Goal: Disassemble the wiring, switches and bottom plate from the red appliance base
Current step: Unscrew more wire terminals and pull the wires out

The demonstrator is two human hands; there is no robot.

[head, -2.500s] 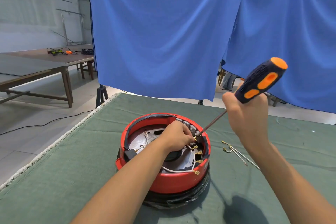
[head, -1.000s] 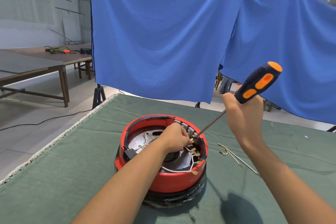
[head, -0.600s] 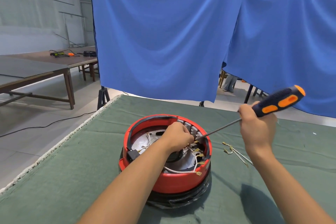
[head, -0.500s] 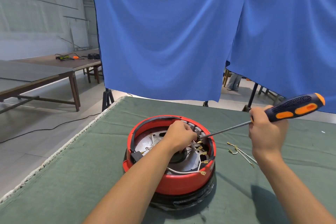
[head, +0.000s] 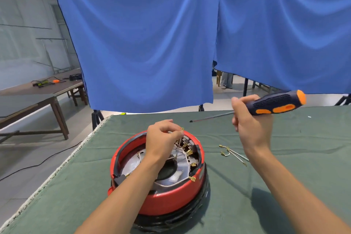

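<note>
Blue cloth hangs behind your green-covered tabletop [head: 284,186], and the red appliance base [head: 161,195] sits bottom-up towards its near edge, left of the middle. What has just changed: half a second ago the screwdriver [head: 273,103] had its tip down among the switches at the far rim of the base; now your right hand [head: 250,123] has drawn it clear, and the shaft lies almost level above the far part of the tabletop, touching nothing. Your right grip is wrapped round the dark-and-orange handle. Your left hand [head: 163,138] has risen from the cavity — its grip pinches a white wire [head: 177,149] whose brass terminal shows just above your fingertips. I judge that this terminal has come off its switch tab, so one more lead is free. Several brass terminals [head: 190,152] remain clustered by the switches, and the metal bottom plate [head: 133,163] is still seated, so most of the task is ahead. Two freed leads [head: 233,155] lie on the tabletop just right of the base.

Hard to make out: your left forearm covers the middle of the plate, so I cannot see any screws — and the switches themselves are small and partly behind your fingers.
</note>
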